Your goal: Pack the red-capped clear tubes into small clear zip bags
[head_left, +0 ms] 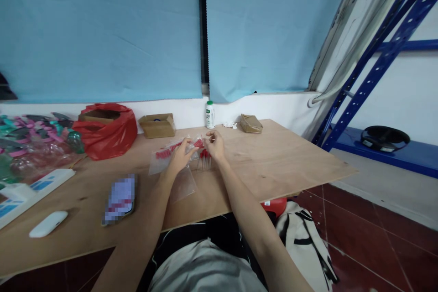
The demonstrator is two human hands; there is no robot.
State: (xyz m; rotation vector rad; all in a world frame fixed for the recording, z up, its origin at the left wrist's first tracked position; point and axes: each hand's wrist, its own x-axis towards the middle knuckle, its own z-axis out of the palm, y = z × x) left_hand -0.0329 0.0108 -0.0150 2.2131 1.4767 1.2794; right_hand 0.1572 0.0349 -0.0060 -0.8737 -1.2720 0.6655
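Your L hand [181, 156]: thumb + fingers pinching a small clear packet [196, 143], red bits showing inside, held up over the table [277, 157]. Your R hand [216, 146] close by on the packet's right, fingers curled in, tips near a thin strand; can't tell if they grip it.

Under/beside L hand: clear bag [163, 153] lying flat, row of red pcs visible thru the plastic. Nearer you, another clear bag [186, 185], flat, partly behind your L forearm. Betw. your hands, just below the packet: cluster of red pcs [204, 155] w/ thin legs; exact shape too small to tell.

Back L: red bag [114, 141], mouth open, brown box [99, 116] in it. To its R, carton [158, 129], flaps up, something blue [157, 120] inside, can't tell what. Then bottle [210, 116], white, green cap on, upright by wall. R of that, crumpled tissue [230, 125] beside brown parcel [251, 123], wrapped, contents hidden.

Far L: spray bottles [37, 146], crowded, see-thru, pink/teal tops; fill can't be told. Nearer you: power strip [56, 179], white case [48, 224], phone [119, 198], screen blurred.
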